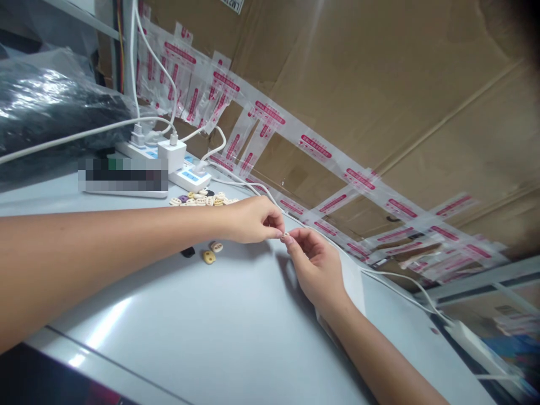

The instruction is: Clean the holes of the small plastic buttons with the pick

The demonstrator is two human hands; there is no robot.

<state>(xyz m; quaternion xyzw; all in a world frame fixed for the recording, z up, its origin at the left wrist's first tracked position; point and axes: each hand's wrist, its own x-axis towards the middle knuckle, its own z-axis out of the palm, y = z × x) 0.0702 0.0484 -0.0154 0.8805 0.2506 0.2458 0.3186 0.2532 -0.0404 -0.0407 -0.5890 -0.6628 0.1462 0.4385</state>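
Observation:
Above the pale table, my left hand and my right hand meet fingertip to fingertip. Both pinch one small cream piece, mostly covered by the fingers, so its exact kind is unclear. Behind my left forearm lies a pile of small cream, yellow, purple and dark pieces, partly hidden by the arm. On the near side of that arm rest a black piece, a yellow piece with holes and a cream piece.
White power strips with a plugged-in charger and cables stand at the back left, beside a pixelated flat object. Plastic-wrapped dark goods lie further left. Taped cardboard walls the back. A white flat item lies behind my right wrist.

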